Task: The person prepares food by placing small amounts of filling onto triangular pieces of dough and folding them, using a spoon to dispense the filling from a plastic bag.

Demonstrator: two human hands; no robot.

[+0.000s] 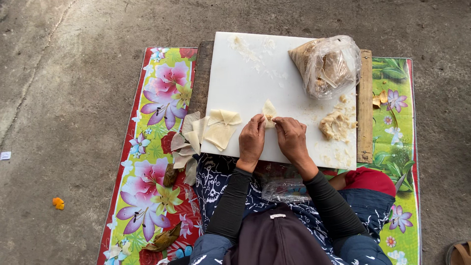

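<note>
Both my hands meet over a white cutting board [245, 78]. My left hand [251, 140] and my right hand [290, 137] pinch a small pale dough wrapper [269, 110] folded into a triangle, with a bit of filling showing at its lower edge. Loose square wrappers [222, 127] lie on the board just left of my left hand. A lump of beige filling [334, 125] sits on the board to the right of my right hand.
A clear plastic bag [327, 65] of brownish contents rests at the board's far right corner. More wrappers [188, 142] lie off the board's left edge on a flowered mat [157, 98]. A crumpled clear bag [284, 190] is on my lap. Bare concrete [64, 98] surrounds the mat.
</note>
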